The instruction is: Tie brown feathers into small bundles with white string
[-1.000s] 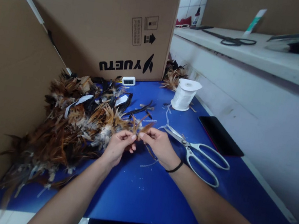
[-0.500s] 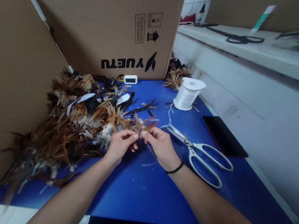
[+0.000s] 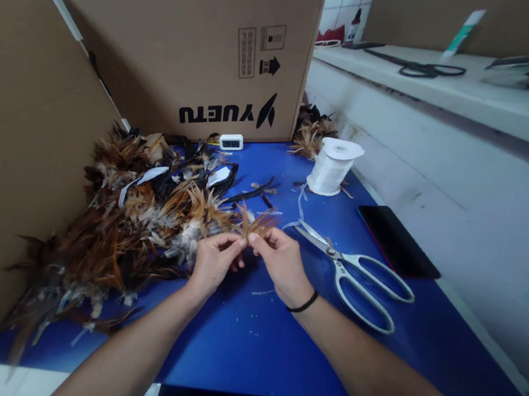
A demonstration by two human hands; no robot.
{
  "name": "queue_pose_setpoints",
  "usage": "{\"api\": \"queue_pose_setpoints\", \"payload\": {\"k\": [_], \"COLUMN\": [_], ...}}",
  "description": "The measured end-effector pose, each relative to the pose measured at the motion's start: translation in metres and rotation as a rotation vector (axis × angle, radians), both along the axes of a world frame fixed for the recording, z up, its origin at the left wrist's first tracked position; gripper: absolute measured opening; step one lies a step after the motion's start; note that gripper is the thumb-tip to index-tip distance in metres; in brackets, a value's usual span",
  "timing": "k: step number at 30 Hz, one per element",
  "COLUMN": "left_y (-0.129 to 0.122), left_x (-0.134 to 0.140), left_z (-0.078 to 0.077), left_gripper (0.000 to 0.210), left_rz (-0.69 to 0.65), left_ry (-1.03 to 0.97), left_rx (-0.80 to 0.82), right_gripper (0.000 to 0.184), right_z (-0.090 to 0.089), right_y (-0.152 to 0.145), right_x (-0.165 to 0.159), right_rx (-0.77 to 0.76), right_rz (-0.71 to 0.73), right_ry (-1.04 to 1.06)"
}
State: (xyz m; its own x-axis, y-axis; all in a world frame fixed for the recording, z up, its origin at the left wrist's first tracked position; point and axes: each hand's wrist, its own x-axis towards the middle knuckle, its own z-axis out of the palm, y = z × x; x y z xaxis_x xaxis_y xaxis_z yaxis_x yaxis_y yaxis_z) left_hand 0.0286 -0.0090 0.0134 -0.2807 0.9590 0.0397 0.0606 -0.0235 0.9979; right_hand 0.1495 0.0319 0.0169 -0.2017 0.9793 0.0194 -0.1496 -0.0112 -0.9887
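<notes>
Brown feathers (image 3: 257,222) fan upward from between my two hands, their lower ends hidden by the fingertips. My left hand (image 3: 218,259) is closed, thumb and index finger pinching the feathers from the left. From the right, my right hand (image 3: 281,262) pinches them too, its thumb close to the left thumb. Beside the left hand spreads a big heap of brown, black and grey feathers (image 3: 127,229). White-handled scissors (image 3: 356,271) lie with blades slightly apart to the right of my right hand. Behind them stands a spool of white ribbon (image 3: 331,168), its loose end trailing toward the blades.
A dark phone (image 3: 397,240) rests at the right edge of the blue table (image 3: 252,358). Cardboard boxes (image 3: 179,42) wall off the back and left. A small white digital display (image 3: 231,142) stands at the back. Black scissors (image 3: 432,71) lie on the ledge (image 3: 509,97).
The right hand has drawn slightly left, closer to the left hand. The feathers between the fingers now stand closer together; the strand hanging below the right hand no longer shows.
</notes>
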Motion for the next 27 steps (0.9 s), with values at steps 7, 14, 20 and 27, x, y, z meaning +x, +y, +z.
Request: {"api": "queue_pose_setpoints", "payload": {"k": [7, 14, 20, 27], "left_y": [0.0001, 0.0005, -0.0013, -0.0034], "left_x": [-0.002, -0.0024, -0.004, -0.0061], "left_z": [-0.0023, -0.0024, -0.0029, -0.0035], "left_gripper": [0.025, 0.024, 0.023, 0.017], "left_rz": [0.014, 0.052, 0.09, 0.114], "left_ry": [0.014, 0.037, 0.231, 0.58], "left_rx": [0.023, 0.032, 0.084, 0.336], "right_gripper": [0.017, 0.022, 0.026, 0.027], "right_z": [0.0018, 0.0026, 0.0035, 0.0063], "right_y": [-0.0017, -0.0001, -0.0008, -0.0022], "right_x": [0.0006, 0.003, 0.0027, 0.0021], "right_rx": [-0.019, -0.001, -0.019, -0.109], "right_rz": [0.044, 0.035, 0.014, 0.009], "right_ry": [0.045, -0.048, -0.101, -0.044]}}
